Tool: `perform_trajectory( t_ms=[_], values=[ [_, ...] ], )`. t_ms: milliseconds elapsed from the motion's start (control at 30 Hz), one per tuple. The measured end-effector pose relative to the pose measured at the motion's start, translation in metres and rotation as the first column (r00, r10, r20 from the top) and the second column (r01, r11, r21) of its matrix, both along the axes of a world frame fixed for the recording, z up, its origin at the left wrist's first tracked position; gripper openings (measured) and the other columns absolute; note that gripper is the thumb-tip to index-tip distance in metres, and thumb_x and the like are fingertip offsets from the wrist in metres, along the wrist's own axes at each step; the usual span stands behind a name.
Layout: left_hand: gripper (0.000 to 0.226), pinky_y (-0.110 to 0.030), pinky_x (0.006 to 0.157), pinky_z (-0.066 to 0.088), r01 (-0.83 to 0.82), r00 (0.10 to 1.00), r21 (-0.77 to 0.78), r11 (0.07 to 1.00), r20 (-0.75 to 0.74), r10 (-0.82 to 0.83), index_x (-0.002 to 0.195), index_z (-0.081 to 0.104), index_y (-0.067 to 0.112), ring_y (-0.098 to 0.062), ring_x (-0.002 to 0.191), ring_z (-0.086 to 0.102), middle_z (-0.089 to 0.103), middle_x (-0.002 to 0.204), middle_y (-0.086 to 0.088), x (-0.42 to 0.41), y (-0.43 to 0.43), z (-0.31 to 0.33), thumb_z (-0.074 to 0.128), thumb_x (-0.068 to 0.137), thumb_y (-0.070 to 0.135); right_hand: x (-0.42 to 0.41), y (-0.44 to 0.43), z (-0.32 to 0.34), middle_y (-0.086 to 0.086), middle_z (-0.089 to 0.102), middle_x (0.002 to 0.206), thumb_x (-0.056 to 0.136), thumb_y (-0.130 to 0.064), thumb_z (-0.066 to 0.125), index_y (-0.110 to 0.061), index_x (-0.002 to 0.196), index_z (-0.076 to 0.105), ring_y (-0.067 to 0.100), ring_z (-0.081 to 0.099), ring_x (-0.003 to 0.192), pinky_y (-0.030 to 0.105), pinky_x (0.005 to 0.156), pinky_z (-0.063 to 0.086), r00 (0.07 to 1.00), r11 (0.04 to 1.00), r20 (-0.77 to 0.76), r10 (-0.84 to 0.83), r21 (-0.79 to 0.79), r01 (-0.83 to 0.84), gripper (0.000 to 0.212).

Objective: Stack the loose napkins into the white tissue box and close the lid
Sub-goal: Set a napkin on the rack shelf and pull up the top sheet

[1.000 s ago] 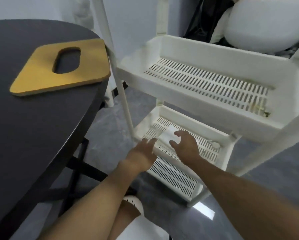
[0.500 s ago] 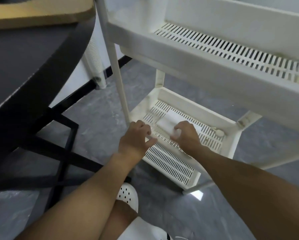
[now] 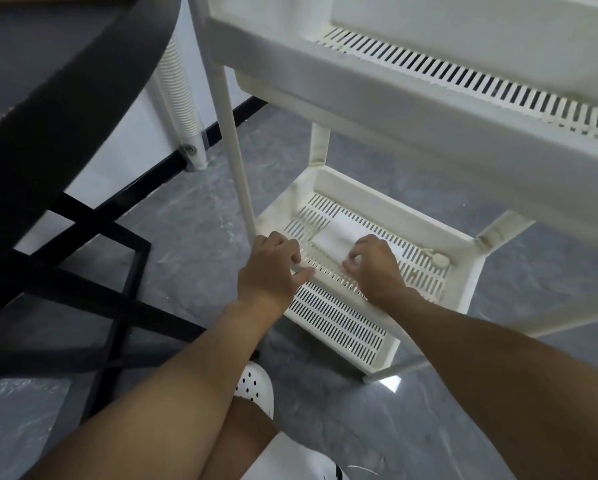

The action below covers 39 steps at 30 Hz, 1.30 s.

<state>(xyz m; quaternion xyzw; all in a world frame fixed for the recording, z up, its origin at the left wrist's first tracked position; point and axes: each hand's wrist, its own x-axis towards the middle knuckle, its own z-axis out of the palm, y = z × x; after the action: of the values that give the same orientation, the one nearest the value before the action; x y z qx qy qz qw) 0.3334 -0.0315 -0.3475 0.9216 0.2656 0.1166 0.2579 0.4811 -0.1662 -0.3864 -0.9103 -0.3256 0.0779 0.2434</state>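
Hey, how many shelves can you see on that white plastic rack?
2: the upper shelf at top right and the lower shelf near the floor. Others may sit above, out of view.

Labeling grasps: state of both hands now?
Left hand: curled at the bottom shelf rim, grip cannot be told.
Right hand: grips the napkins at their near edge.

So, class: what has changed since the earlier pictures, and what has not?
Both grips went down to the lower shelf. The right grip, open before, now curls its fingers on the near end of the napkins. The left grip now curls on the shelf's near rim. Napkins and shelf stayed put.
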Motion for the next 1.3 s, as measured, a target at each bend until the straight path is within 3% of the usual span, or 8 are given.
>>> perform_trajectory(
  t_ms=[367,567,800,900,1000,1067,1133,1300],
  values=[
    [0.027,-0.029,0.068,0.038,-0.009,1.000,-0.011,1.000,-0.013,0.008,0.084,0.053,0.024,-0.011,0.098,0.038,0.050,0.101,0.010,0.001,-0.001,0.000,0.075,0.086,0.039,0.000,0.001,0.007,0.014,0.059,0.085,0.090,-0.005,0.055,0.002,0.075,0.064,0.031,0.054,0.077,0.046,0.070,0.051,0.972,0.967,0.161,0.174,-0.215,-0.138,0.020],
    [0.022,-0.029,0.071,0.038,-0.006,0.996,0.000,1.000,-0.092,0.006,0.089,0.051,0.023,-0.010,0.101,0.037,0.049,0.106,0.007,0.001,-0.006,0.009,0.069,0.092,0.037,-0.007,0.007,0.035,0.016,0.056,0.089,0.091,-0.013,0.051,0.000,0.080,0.061,0.035,0.053,0.077,0.044,0.066,0.047,0.955,0.983,0.240,-0.172,-0.013,0.181,0.019],
    [0.021,-0.030,0.083,0.049,-0.092,0.991,-0.199,0.976,-0.115,0.070,0.110,0.064,0.017,-0.015,0.097,0.054,0.056,0.120,-0.001,0.008,-0.022,0.028,0.055,0.099,0.032,-0.017,-0.011,0.077,0.015,0.058,0.095,0.099,-0.016,0.045,-0.003,0.090,0.062,0.035,0.055,0.088,0.045,0.080,0.044,0.945,0.973,0.231,-0.231,0.077,0.219,0.023],
    [0.026,-0.026,0.079,0.049,-0.144,0.988,-0.503,0.852,-0.027,0.151,0.109,0.068,0.011,-0.017,0.094,0.062,0.069,0.113,-0.004,0.015,-0.036,0.045,0.055,0.097,0.031,-0.031,-0.013,0.093,0.008,0.057,0.091,0.100,-0.017,0.042,-0.012,0.087,0.054,0.028,0.054,0.082,0.045,0.078,0.046,0.957,0.965,0.182,-0.226,0.174,0.195,0.018],
    [0.040,-0.038,0.089,0.060,-0.146,0.921,-0.900,0.411,0.028,0.388,0.125,0.063,0.009,-0.023,0.093,0.070,0.069,0.109,-0.004,0.022,-0.051,0.066,0.066,0.094,0.034,-0.051,-0.012,0.104,0.005,0.057,0.091,0.101,-0.017,0.043,-0.013,0.088,0.050,0.024,0.052,0.079,0.044,0.075,0.047,0.974,0.956,0.168,-0.152,0.277,0.102,0.015],
    [0.042,-0.036,0.088,0.060,-0.012,0.891,-0.986,0.169,0.066,0.450,0.123,0.062,0.008,-0.024,0.089,0.074,0.071,0.111,-0.007,0.020,-0.056,0.079,0.070,0.093,0.035,-0.061,-0.014,0.110,0.001,0.056,0.093,0.100,-0.018,0.046,-0.013,0.087,0.053,0.020,0.053,0.080,0.042,0.075,0.048,0.990,0.942,0.125,-0.069,0.335,0.024,0.016],
    [0.028,-0.033,0.080,0.062,0.078,0.861,-0.985,0.154,0.145,0.488,0.109,0.067,0.003,-0.025,0.084,0.075,0.075,0.100,-0.012,0.015,-0.058,0.090,0.068,0.096,0.027,-0.068,-0.018,0.115,-0.003,0.055,0.094,0.098,-0.016,0.050,-0.014,0.087,0.057,0.016,0.054,0.082,0.041,0.076,0.049,0.992,0.927,0.123,0.036,0.367,-0.080,0.013],
    [0.015,-0.036,0.074,0.063,-0.054,0.781,-0.928,0.368,0.191,0.595,0.091,0.070,0.005,-0.024,0.078,0.074,0.074,0.085,-0.014,-0.003,-0.053,0.113,0.060,0.100,0.012,-0.081,-0.027,0.137,-0.004,0.055,0.101,0.095,-0.013,0.058,-0.011,0.086,0.064,0.005,0.055,0.089,0.016,0.079,0.045,0.986,0.905,0.043,0.161,0.391,-0.165,0.011]
  ],
)
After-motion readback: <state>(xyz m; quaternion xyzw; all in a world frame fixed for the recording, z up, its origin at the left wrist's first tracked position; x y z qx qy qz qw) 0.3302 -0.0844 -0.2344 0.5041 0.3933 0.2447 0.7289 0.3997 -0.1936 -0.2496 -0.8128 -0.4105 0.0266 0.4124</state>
